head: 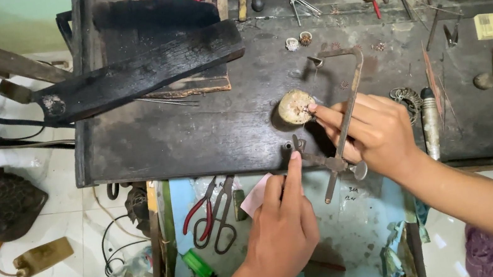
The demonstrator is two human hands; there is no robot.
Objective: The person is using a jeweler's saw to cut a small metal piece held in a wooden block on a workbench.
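Saw frame [344,110]: lay across dark workbench [195,132], handle end over front edge; thin, stiff metal, probably light, blade likely fragile.
Best hold: judged at handle, not blade.
Right hand [372,131]: wrapped around frame's lower arm, fingertips touching round stub [295,106].
Left hand [284,229]: index finger extended onto clamp end at bench edge, other fingers curled, holding nothing visible.
Nearby: red-handled pliers [205,210], scissors [225,220] in drawer below.

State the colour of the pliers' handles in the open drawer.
Red, seen in the head view: the pliers lie beside the scissors.
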